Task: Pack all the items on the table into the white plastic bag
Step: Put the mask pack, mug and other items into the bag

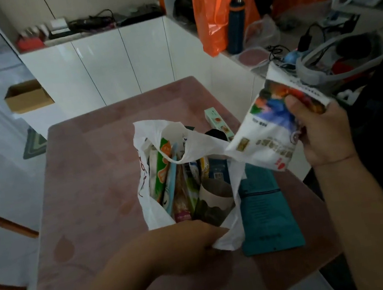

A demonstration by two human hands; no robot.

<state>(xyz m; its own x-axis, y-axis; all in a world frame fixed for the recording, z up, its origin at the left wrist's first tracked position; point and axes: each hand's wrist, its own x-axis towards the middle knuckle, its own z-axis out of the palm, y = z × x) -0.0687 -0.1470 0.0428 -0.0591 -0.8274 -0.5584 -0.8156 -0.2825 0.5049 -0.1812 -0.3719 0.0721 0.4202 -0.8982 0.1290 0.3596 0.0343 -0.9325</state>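
With the left hand [196,242] pinching the white plastic bag [208,147] rim, the right hand [319,128] clamped a white packet [271,131] at two o'clock; crowded contents could block it.

Two bare forearms show, with no sleeves anywhere along them. The left hand [196,242] comes in from about seven o'clock on a long forearm bare up to the picture's lower edge. The right hand [319,128] comes in from about five o'clock, its forearm also uncovered. A thin dark band, like a thread or a crease, runs across the right wrist. No rings, watch or gloves show on either hand.
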